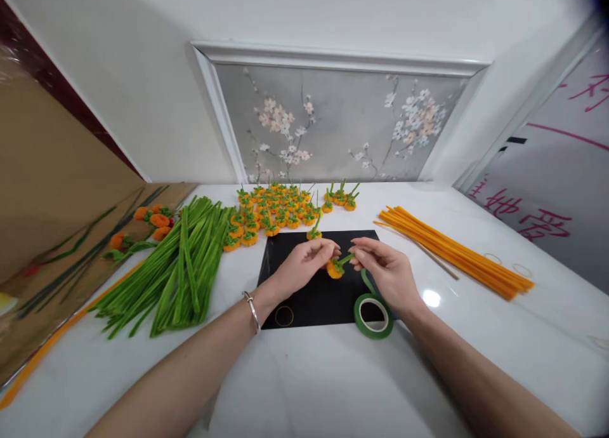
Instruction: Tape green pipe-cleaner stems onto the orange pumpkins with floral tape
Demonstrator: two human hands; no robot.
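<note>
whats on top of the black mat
A thin ring, an orange flower at its far edge, part of the green tape roll. What's beneath the left hand and right hand is covered.

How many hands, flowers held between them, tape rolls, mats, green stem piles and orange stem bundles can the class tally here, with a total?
Left hand and right hand: 2
Orange flower between them: 1
Green tape roll: 1
Black mat: 1
Green stem pile: 1
Orange stem bundle: 1
Total: 7

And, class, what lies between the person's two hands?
In the head view, an orange flower with a green stem lies between left hand and right hand.
</note>
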